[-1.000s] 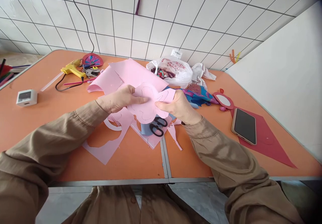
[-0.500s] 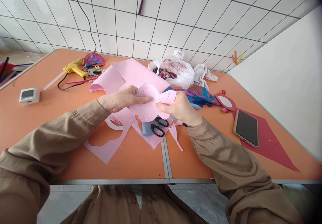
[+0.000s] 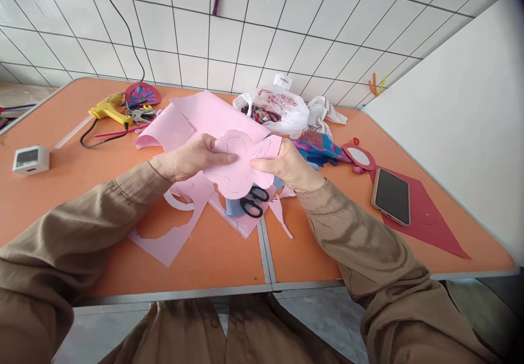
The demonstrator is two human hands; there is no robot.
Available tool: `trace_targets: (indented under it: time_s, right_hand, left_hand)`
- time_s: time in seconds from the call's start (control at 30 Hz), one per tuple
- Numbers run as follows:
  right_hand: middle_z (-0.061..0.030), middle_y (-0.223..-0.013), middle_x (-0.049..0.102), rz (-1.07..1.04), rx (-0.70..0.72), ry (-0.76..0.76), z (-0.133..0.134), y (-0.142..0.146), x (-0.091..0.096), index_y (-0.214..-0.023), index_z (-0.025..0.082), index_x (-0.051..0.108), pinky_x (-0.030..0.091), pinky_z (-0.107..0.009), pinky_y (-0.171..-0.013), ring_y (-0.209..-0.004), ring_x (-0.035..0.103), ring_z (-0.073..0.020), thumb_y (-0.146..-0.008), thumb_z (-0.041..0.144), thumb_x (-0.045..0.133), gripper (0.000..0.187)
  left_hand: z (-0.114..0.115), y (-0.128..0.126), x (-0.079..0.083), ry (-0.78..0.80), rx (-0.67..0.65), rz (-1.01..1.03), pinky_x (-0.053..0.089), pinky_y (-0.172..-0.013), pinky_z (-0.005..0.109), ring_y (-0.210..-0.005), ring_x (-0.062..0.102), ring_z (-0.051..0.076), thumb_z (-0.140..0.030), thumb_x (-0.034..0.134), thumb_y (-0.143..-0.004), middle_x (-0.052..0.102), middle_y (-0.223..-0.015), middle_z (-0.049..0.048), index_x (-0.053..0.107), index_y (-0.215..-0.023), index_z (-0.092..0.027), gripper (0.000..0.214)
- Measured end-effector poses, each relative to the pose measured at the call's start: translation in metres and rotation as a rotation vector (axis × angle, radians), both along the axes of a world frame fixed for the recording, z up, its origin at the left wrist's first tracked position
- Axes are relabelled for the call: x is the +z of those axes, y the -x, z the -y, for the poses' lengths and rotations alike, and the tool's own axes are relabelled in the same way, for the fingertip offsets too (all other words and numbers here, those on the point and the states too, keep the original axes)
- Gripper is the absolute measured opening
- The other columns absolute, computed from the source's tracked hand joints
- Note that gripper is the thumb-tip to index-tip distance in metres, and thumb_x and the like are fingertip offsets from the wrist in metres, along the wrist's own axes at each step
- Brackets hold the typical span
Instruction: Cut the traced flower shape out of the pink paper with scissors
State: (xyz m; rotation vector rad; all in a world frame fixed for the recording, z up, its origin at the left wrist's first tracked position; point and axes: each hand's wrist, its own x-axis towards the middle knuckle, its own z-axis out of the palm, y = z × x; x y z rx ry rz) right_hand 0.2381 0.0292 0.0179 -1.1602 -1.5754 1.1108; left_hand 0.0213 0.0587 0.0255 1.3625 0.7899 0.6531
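Barely changed over the last second: still holding a pink cutout [image 3: 236, 173] with drawn curved lines, raised over the orange table [image 3: 213, 271]. Pinched at its left side by the left hand [image 3: 190, 159], thumb on top, other fingers mostly hidden behind. Pinched likewise at its right side by the right hand [image 3: 292, 167] (one piece or two overlapping there, can't tell). Closed on pink material on both sides; no release, no regrip seen. Shifted slightly in framing only, probably from head movement. Probably no step gained in the work, more like steadying than cutting, with black scissors [image 3: 253, 201] untouched just below the cutout and a pink scrap [image 3: 170, 246] nearer the table's front edge.
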Motion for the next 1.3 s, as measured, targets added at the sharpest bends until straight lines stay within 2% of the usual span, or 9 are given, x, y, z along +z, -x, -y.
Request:
trace_targets:
  time_s: [0.3, 0.53, 0.63, 0.77, 0.87, 1.03, 1.17, 1.3]
  right_hand:
    - [-0.0002, -0.076, 0.069, -0.047, 0.030, 0.044, 0.000, -0.001, 0.000, -0.076, 0.018, 0.068, 0.054, -0.031, -0.067, -0.072, 0.062, -0.0165, -0.059, 0.026, 0.077, 0.021]
    - [0.0016, -0.070, 0.067, -0.025, 0.062, 0.042, -0.002, -0.002, -0.003, -0.072, 0.016, 0.067, 0.050, -0.028, -0.063, -0.066, 0.060, -0.0138, -0.059, 0.025, 0.076, 0.018]
    - [0.0008, -0.070, 0.068, 0.002, 0.092, 0.049, -0.003, -0.001, -0.003, -0.072, 0.015, 0.069, 0.050, -0.028, -0.064, -0.067, 0.062, -0.0147, -0.059, 0.025, 0.076, 0.018]
    - [-0.0002, -0.074, 0.071, 0.045, 0.126, 0.012, -0.001, 0.001, -0.001, -0.071, 0.015, 0.070, 0.052, -0.028, -0.069, -0.072, 0.065, -0.0157, -0.060, 0.024, 0.074, 0.015]
    - [0.0000, -0.076, 0.072, 0.069, 0.139, 0.003, 0.002, 0.003, -0.001, -0.074, 0.015, 0.071, 0.052, -0.028, -0.070, -0.075, 0.066, -0.0161, -0.062, 0.023, 0.073, 0.015]
    - [0.0005, -0.074, 0.072, 0.051, 0.127, 0.019, 0.002, 0.004, -0.002, -0.074, 0.015, 0.072, 0.052, -0.027, -0.066, -0.071, 0.065, -0.0155, -0.060, 0.024, 0.074, 0.017]
    - [0.0004, -0.074, 0.071, 0.010, 0.100, 0.062, 0.002, 0.004, -0.003, -0.075, 0.016, 0.072, 0.052, -0.027, -0.063, -0.069, 0.063, -0.0150, -0.059, 0.025, 0.075, 0.018]
    - [-0.0010, -0.076, 0.071, -0.024, 0.114, 0.105, 0.001, 0.002, -0.007, -0.077, 0.015, 0.071, 0.053, -0.028, -0.063, -0.069, 0.063, -0.0162, -0.061, 0.028, 0.078, 0.021]
  left_hand:
    - [0.000, -0.001, 0.000, 0.052, -0.026, -0.016, 0.062, -0.078, 0.038, -0.083, 0.075, 0.027, -0.036, 0.089, -0.068, 0.080, -0.089, 0.0131, 0.079, -0.085, -0.011, 0.031]
    - [-0.003, 0.004, 0.004, 0.147, -0.133, -0.076, 0.061, -0.076, 0.038, -0.081, 0.075, 0.028, -0.041, 0.091, -0.064, 0.079, -0.083, 0.0130, 0.079, -0.083, -0.011, 0.037]
    - [-0.007, 0.006, 0.005, 0.194, -0.158, -0.057, 0.061, -0.076, 0.041, -0.079, 0.075, 0.030, -0.045, 0.090, -0.064, 0.079, -0.082, 0.0137, 0.079, -0.082, -0.013, 0.038]
    - [-0.006, 0.004, 0.004, 0.206, -0.133, -0.029, 0.061, -0.076, 0.041, -0.073, 0.074, 0.027, -0.039, 0.092, -0.062, 0.078, -0.076, 0.0109, 0.078, -0.074, -0.015, 0.030]
    - [0.001, 0.000, 0.001, 0.178, -0.115, -0.013, 0.060, -0.076, 0.040, -0.076, 0.073, 0.026, -0.029, 0.092, -0.062, 0.078, -0.079, 0.0090, 0.080, -0.079, -0.016, 0.025]
    - [0.008, -0.003, -0.007, 0.061, -0.051, -0.014, 0.059, -0.068, 0.036, -0.076, 0.073, 0.026, -0.031, 0.087, -0.070, 0.078, -0.084, 0.0081, 0.079, -0.084, -0.017, 0.022]
    - [0.008, -0.003, -0.006, 0.079, -0.008, -0.003, 0.059, -0.065, 0.036, -0.071, 0.073, 0.024, -0.032, 0.089, -0.068, 0.076, -0.080, 0.0062, 0.079, -0.084, -0.017, 0.024]
    - [0.007, -0.004, -0.004, 0.113, 0.020, -0.004, 0.061, -0.067, 0.039, -0.074, 0.073, 0.027, -0.033, 0.090, -0.066, 0.078, -0.086, 0.0102, 0.079, -0.087, -0.015, 0.030]
